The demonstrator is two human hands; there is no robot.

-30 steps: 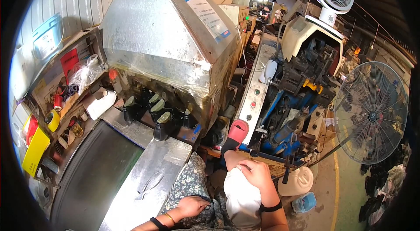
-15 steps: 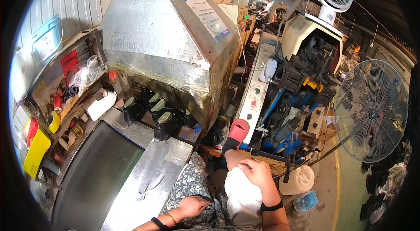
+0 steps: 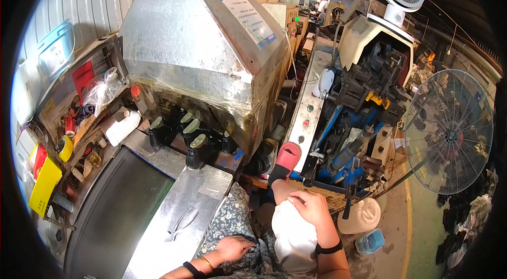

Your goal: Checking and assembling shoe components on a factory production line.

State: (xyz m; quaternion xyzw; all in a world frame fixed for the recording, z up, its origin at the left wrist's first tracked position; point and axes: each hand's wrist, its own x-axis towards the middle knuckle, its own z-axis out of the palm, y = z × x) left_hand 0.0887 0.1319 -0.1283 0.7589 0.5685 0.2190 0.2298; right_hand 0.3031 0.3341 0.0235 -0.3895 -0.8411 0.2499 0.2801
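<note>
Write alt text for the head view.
A person's left hand rests on floral fabric, the right hand on a white-clothed knee. Beyond: a metal hood, dark boot-shaped pieces and a large caged fan at right.

Floral cloth (image 3: 232, 220): dark grey-green with small pale flowers; drapes over the lap and thigh, bunched in folds toward the lower edge. Left hand (image 3: 235, 249) lies on it, palm down, fingers loosely curled; any grip on the fabric cannot be made out.

White cloth (image 3: 291, 239): plain, bright; covers the bent right knee and thigh, smooth over the top, creased lower down. Right hand (image 3: 309, 208) rests on its upper end, at the knee.

Thin two-armed tool (image 3: 181, 225): lies flat on the metal tabletop (image 3: 203, 194), left of the floral cloth, apart from both hands; exact kind unclear.
</note>
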